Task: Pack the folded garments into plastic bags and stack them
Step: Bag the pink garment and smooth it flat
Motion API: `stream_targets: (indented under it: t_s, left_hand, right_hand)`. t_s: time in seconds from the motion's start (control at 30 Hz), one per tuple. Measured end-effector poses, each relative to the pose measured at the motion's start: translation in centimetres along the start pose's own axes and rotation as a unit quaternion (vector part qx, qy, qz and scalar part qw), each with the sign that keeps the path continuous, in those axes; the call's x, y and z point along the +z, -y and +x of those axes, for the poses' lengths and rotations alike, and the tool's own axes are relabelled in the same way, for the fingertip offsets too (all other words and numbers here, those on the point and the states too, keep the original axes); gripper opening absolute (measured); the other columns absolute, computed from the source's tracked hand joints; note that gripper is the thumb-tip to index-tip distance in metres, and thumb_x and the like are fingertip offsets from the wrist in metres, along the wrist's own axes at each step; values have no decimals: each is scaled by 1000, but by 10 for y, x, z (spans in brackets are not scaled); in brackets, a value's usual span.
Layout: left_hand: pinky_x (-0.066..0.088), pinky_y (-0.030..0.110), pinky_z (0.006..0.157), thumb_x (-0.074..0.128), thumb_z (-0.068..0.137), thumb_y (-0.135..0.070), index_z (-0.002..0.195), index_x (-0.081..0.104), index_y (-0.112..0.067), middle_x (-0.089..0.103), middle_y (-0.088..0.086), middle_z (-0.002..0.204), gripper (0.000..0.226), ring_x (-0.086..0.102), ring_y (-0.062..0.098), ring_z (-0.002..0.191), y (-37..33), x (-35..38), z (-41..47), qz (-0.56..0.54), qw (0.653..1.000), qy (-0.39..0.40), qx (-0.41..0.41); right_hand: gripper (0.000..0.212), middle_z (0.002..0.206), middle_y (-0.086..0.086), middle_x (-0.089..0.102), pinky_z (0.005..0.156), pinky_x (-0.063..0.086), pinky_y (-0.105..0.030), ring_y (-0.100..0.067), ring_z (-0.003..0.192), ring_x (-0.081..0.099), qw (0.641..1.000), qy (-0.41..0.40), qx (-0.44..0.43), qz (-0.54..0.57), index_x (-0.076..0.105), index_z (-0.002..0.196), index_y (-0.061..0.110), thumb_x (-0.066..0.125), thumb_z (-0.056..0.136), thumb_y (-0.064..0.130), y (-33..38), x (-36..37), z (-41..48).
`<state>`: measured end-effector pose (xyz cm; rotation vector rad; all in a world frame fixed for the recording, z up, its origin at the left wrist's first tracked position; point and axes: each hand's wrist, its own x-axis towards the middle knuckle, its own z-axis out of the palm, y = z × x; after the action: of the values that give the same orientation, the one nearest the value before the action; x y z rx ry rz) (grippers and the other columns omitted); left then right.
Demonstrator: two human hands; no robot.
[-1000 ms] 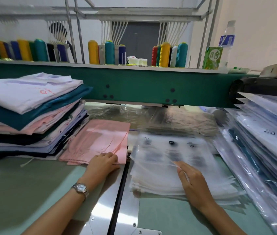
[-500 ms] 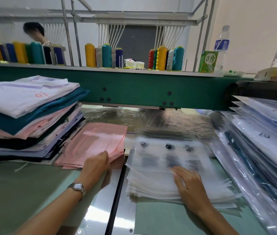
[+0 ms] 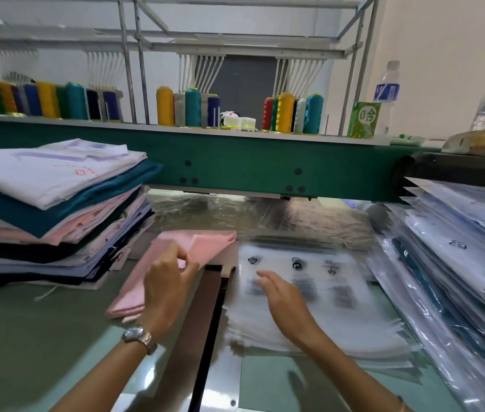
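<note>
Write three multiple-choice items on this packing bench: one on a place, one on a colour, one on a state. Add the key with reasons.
1. Relative to the pink garment, the stack of unbagged folded garments lies: A) to its left; B) to its right; C) on top of it.
2. Just under the stack's top garment lies one coloured: A) teal; B) yellow; C) red.
3. The left hand is: A) open and flat; B) fisted, empty; C) pinching the pink garment.
Key: 1 A, the stack fills the far left of the view. 2 A, the teal garment shows beneath the white one. 3 C, pink cloth sits between thumb and fingers.
</note>
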<state>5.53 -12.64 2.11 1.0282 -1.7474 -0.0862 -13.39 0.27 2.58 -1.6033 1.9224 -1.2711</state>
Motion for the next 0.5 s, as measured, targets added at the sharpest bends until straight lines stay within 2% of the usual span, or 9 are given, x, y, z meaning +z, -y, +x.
stream_targets:
  t_s: [0.07, 0.13, 0.2, 0.23, 0.3, 0.37, 0.43, 0.5]
  left_hand:
    - [34, 14, 46, 70, 84, -17, 74, 51, -19, 52, -9, 63, 21, 47, 0, 55, -14, -7, -11, -16, 1000, 2, 15]
    - [30, 10, 47, 66, 83, -28, 73, 52, -22, 51, -12, 58, 19, 44, -6, 52, -27, -15, -22, -25, 999, 2, 26]
    - [30, 9, 46, 65, 82, -34, 72, 53, -23, 51, -13, 52, 19, 44, -6, 45, -35, -22, -33, -31, 999, 7, 36]
    - [34, 13, 45, 67, 81, -33, 72, 53, -24, 51, -12, 50, 19, 47, -3, 44, -39, -26, -38, -31, 999, 13, 41]
    - [41, 24, 46, 73, 78, -29, 72, 54, -25, 54, -10, 49, 20, 56, 8, 46, -42, -31, -46, -23, 998, 30, 45]
    - [46, 28, 49, 74, 78, -29, 73, 56, -25, 60, -9, 52, 19, 62, 12, 51, -40, -35, -53, -20, 996, 70, 52]
    - [51, 28, 53, 61, 81, -43, 76, 59, -25, 65, -13, 62, 18, 65, 5, 57, -37, -40, -57, -44, 987, 145, 52]
    - [55, 30, 61, 41, 84, -53, 82, 64, -25, 69, -15, 78, 36, 66, 1, 69, -27, -41, -55, -111, 974, 198, 8]
  right_hand:
    - [31, 109, 3, 65, 89, 49, -32, -19, 102, 64, 987, 52, 66, 137, 49, 125, 29, 34, 100, 41, 24, 13, 16]
    - [29, 103, -1, 64, 81, 55, -34, -22, 89, 68, 964, 90, 130, 215, 36, 128, 38, 34, 100, 43, 40, 24, 33]
    - [43, 105, -10, 64, 70, 59, -37, -26, 79, 70, 938, 104, 190, 269, 33, 138, 27, 36, 99, 44, 49, 32, 48]
    - [47, 104, -14, 63, 62, 59, -36, -26, 75, 68, 926, 106, 221, 287, 34, 138, 19, 39, 98, 43, 52, 34, 54]
    - [49, 99, -17, 60, 49, 56, -33, -26, 75, 66, 905, 107, 272, 308, 34, 136, 11, 48, 97, 36, 54, 36, 60]
    - [62, 102, -16, 58, 48, 55, -35, -26, 77, 64, 904, 107, 290, 297, 20, 147, 17, 54, 94, 22, 48, 37, 63]
    - [79, 122, -16, 52, 54, 54, -36, -26, 82, 61, 913, 111, 292, 263, 3, 153, 27, 51, 93, 10, 39, 40, 66]
    - [79, 123, -11, 50, 55, 50, -28, -20, 79, 55, 919, 117, 289, 240, 15, 153, 27, 47, 87, -2, 30, 45, 66]
